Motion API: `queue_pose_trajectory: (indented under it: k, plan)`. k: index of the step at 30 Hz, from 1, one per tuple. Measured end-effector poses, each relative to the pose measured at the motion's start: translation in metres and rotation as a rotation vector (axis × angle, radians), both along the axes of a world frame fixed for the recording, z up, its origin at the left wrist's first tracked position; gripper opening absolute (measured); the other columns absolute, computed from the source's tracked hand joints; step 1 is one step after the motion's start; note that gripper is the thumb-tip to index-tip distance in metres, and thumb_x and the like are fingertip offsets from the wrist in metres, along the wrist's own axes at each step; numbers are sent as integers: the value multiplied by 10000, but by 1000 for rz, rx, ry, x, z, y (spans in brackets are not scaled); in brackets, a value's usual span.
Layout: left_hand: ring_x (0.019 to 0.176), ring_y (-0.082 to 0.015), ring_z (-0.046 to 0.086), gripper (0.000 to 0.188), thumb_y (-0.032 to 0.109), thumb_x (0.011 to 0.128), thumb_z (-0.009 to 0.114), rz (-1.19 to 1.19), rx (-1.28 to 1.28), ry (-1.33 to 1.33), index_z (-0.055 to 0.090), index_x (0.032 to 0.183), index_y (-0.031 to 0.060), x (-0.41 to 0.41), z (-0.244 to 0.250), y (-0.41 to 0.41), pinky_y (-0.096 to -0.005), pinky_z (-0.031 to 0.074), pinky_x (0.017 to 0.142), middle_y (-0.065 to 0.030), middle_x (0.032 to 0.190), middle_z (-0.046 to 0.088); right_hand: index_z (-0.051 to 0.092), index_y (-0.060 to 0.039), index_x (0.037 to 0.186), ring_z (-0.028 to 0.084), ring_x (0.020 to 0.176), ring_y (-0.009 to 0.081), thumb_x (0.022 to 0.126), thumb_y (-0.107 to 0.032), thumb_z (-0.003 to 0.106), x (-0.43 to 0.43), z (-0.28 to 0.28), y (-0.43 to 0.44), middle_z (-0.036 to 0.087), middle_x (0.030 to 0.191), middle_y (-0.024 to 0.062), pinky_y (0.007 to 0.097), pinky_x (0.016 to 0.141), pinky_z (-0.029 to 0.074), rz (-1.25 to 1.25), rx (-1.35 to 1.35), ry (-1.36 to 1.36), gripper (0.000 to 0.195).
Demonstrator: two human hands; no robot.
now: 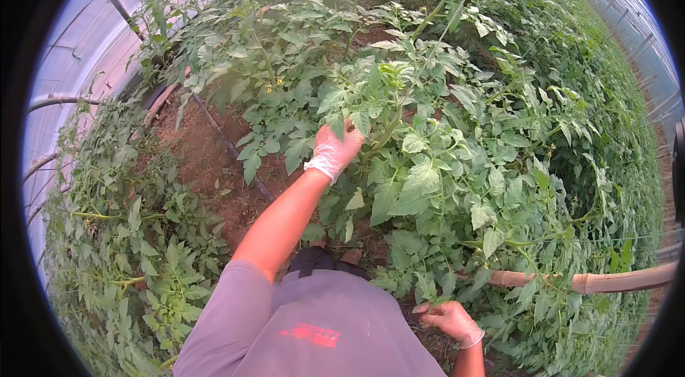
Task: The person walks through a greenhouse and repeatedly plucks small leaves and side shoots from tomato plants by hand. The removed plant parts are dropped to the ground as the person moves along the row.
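My left hand (pixel 337 148), in a thin clear plastic glove, reaches into the upper leaves of a tomato plant (pixel 420 181), beside its thick green stem (pixel 393 123). Leaves cover its fingertips, so what they grip is hidden. Lower down, to the right of my body, my right hand (pixel 452 321) wears a similar glove. Its thumb and fingers are pinched together on a small tomato sprig (pixel 429 294). Small yellow flowers (pixel 273 85) hang on foliage beyond my left hand.
A bamboo pole (pixel 588 283) runs through the foliage at right. A dark hose (pixel 217 125) crosses bare soil (pixel 200 163) at left. Support twine (pixel 465 0) slants up from the plant. More tomato plants (pixel 128 270) stand at left, by the greenhouse film (pixel 80 56).
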State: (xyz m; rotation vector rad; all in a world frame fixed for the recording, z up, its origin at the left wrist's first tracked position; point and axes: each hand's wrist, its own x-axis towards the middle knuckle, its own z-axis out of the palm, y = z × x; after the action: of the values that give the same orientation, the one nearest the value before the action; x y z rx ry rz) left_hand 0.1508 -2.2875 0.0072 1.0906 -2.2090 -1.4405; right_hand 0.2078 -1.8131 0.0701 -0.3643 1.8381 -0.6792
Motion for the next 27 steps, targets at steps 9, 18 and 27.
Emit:
queue_pose_trajectory:
  k: [9,18,27]
  plan:
    - [780,-219,688,531,575,904,596,-146,334,-190,750,855,69,-104,-7,10,-400,546,693,-95,753,717,657,-109,1292,678,1083,352,879,-248,645,36,-77,7,722,1155,162,420,940,529,184,112,395,436]
    - [1136,-325,623,296,303,931,569,-196,-267,-98,710,1122,126,-22,-43,-3,-443,421,1019,-131,1182,700,644,-156,1319,663,1095,357,890,-274,644,-6,-61,-37,704,1181,173,462,932,524,324,-12,534,445]
    - [857,-208,755,305,274,904,701,-1178,-409,-838,743,1179,150,141,74,-47,-351,572,822,-58,963,783,688,-69,1260,722,822,185,861,-37,706,-30,73,-123,742,937,96,292,767,572,327,-513,405,401]
